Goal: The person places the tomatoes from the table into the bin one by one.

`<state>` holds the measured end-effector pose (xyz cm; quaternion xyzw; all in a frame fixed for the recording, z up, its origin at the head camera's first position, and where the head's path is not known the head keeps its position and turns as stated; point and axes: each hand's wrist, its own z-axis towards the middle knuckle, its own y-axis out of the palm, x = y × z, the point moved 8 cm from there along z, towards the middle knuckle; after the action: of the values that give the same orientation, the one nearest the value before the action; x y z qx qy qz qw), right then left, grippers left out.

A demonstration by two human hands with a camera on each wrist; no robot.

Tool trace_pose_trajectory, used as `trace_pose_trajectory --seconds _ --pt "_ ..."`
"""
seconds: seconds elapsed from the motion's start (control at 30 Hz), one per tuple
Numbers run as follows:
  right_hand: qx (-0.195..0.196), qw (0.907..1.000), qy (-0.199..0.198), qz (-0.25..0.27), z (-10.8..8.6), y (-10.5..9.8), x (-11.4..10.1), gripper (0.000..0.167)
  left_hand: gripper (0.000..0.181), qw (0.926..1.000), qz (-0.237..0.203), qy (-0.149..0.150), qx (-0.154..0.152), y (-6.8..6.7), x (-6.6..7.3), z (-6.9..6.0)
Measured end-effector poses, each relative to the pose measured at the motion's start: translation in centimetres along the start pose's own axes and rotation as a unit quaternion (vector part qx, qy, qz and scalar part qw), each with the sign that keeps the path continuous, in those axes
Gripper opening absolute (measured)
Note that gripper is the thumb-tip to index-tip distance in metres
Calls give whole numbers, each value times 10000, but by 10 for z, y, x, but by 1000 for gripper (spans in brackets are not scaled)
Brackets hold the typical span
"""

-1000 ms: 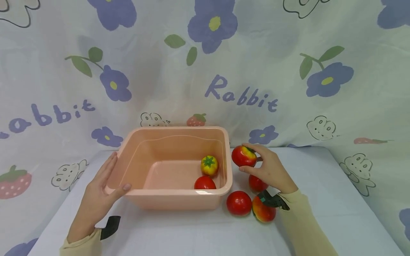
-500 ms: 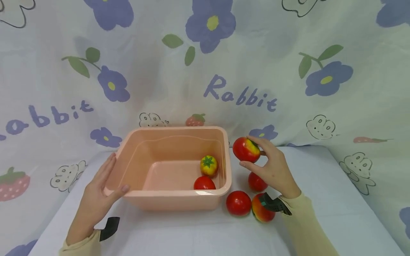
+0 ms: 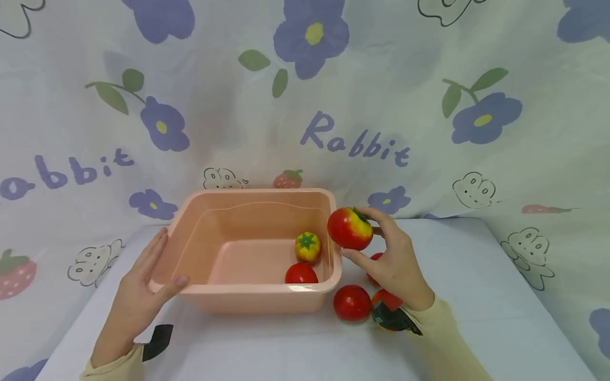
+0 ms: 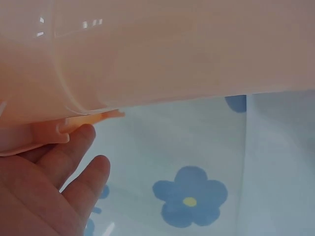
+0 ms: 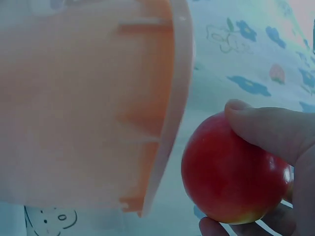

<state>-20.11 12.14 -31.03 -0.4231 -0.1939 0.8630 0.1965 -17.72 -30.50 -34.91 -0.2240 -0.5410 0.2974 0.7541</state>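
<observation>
A peach-coloured plastic bin [image 3: 257, 297] stands on the table. My left hand [image 3: 135, 301] rests on its left end, thumb over the front rim corner and straight fingers along the outer side. In the left wrist view, fingers [image 4: 74, 147] touch under the rim. My right hand [image 3: 393, 259] holds a red tomato [image 3: 347, 230] with a yellow patch and green top between thumb and fingers, up by the bin's right rim. The right wrist view shows this tomato [image 5: 231, 169] apart from the rim. Inside the bin, a yellow-red tomato [image 3: 308, 247] and a red tomato [image 3: 301, 273] lie at the right.
A red tomato [image 3: 352, 303] lies on the white tabletop [image 3: 267, 349] right of the bin. Beside it, a red-orange fruit [image 3: 388, 299] and another red one [image 3: 373, 264] are partly hidden by my right arm. A flowered cloth [image 3: 238, 132] hangs behind.
My right hand first lifts the tomato slightly, then carries it left to the bin's right rim. My left hand stays at the bin's left end.
</observation>
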Motion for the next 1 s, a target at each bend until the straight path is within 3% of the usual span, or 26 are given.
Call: trace_pose_trajectory --seconds 0.5,1.0 --pt "-263 9951 -655 691 -1 23 -29 75 91 9999 42 108 110 -1 3 -1" --pt "-649 9936 -649 655 -6 48 -28 72 89 9997 39 215 146 -3 5 -1"
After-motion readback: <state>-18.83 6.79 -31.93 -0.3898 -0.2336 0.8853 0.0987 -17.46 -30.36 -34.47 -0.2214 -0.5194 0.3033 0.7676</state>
